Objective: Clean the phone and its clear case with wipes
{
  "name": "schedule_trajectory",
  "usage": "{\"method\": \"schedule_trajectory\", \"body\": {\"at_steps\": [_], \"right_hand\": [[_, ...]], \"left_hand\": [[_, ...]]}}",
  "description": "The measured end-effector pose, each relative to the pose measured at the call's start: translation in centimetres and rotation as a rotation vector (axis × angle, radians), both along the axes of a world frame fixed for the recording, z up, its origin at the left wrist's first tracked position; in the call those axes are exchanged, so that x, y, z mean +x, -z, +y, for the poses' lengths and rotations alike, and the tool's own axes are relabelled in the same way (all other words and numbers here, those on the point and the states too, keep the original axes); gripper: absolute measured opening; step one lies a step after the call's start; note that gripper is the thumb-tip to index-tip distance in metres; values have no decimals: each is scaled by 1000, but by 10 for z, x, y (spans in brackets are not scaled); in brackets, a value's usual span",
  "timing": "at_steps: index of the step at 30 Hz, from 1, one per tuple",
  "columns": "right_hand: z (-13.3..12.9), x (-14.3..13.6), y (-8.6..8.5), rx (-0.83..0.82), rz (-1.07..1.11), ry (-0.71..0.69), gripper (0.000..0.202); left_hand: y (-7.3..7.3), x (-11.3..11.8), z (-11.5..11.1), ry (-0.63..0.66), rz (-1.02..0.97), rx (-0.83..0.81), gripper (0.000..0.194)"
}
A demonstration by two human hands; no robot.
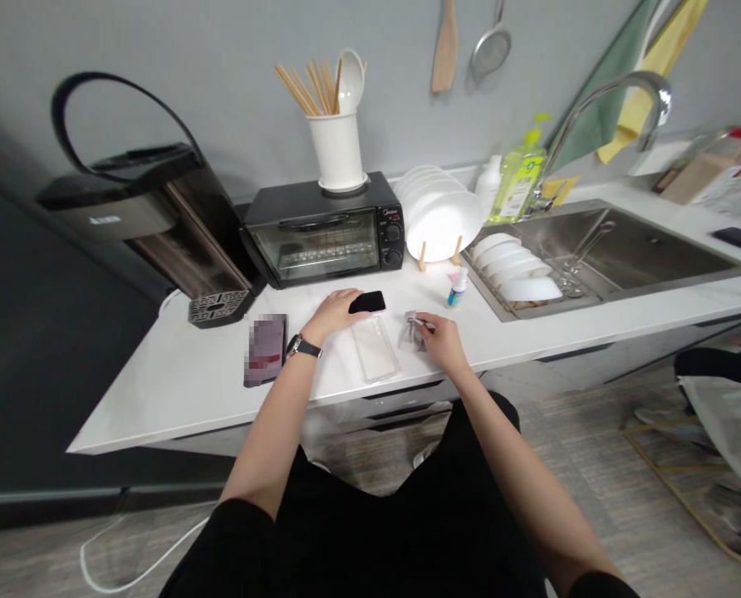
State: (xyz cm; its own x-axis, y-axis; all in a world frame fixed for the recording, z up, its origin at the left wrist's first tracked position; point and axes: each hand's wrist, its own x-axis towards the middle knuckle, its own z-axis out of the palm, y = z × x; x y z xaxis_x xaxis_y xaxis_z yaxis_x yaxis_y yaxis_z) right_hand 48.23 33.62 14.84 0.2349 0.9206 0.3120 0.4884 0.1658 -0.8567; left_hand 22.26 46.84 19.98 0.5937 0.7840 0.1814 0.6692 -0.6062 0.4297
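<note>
My left hand (336, 311), with a watch on the wrist, is wrapped around the left side of a smartphone (368, 302) with a black screen, at the counter. A clear phone case (375, 350) lies just in front of the phone. My right hand (443, 339) pinches a small grey cloth (410, 334), which hangs down to the white countertop right of the case. Beyond that hand stands a small white spray bottle (456, 291) with a blue label. A partly blurred purple-grey packet (267, 347) lies left of my watch.
Behind my hands stands a black toaster oven (326, 241) with a white utensil holder (338, 151) on top. A coffee-machine-like appliance (159, 216) is at left. White plates (445, 224) stand in a rack. The sink (650, 257) is at right, with bowls (520, 270) inside.
</note>
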Motion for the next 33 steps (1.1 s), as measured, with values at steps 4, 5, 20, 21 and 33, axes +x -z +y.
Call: {"method": "schedule_trajectory", "body": {"at_steps": [4,5,20,21,33], "right_hand": [[-1,-2,-3,4,13,-5,33],[-1,-2,-4,5,20,-6,34],[28,-31,-54,391,188,-90,24],[41,-34,-62,434,143,-90,23],[156,-58,-64,552,-258,-250,28]], "left_hand": [[1,-1,20,62,-111,-64,62],[1,-1,21,61,-146,-74,63],[-9,28,5,-26,-1405,-878,67],[-9,29,2,-17,-1417,-952,65],[-7,39,-11,-78,-1496,-1391,46]]}}
